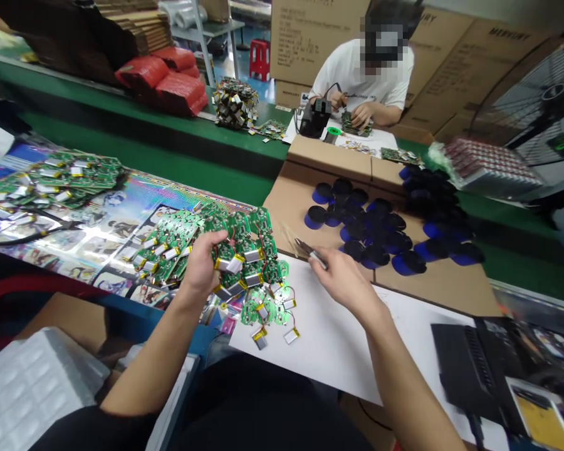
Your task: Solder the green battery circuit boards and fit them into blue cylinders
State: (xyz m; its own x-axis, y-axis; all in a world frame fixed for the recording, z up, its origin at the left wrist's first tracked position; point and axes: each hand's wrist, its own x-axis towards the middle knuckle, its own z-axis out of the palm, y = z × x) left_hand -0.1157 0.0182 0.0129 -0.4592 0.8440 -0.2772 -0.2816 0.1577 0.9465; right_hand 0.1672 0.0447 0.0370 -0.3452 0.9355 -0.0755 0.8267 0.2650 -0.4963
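Observation:
My left hand [202, 263] rests with curled fingers on a pile of green circuit boards [244, 263] that carry small silver batteries, gripping one at the pile's edge. My right hand [345, 279] is closed around metal tweezers [306, 248], their tips pointing left toward the boards. Both hands hover over a white sheet [338, 344] on the bench. A few loose boards with batteries [275, 319] lie on that sheet.
Another heap of green boards [51, 185] lies at the far left. Dark blue round caps [385, 232] sit in a flat cardboard box. White foam tray [28, 382] lower left. A black device [479, 369] at right. Across the bench a person in a white shirt [361, 81] works on boards.

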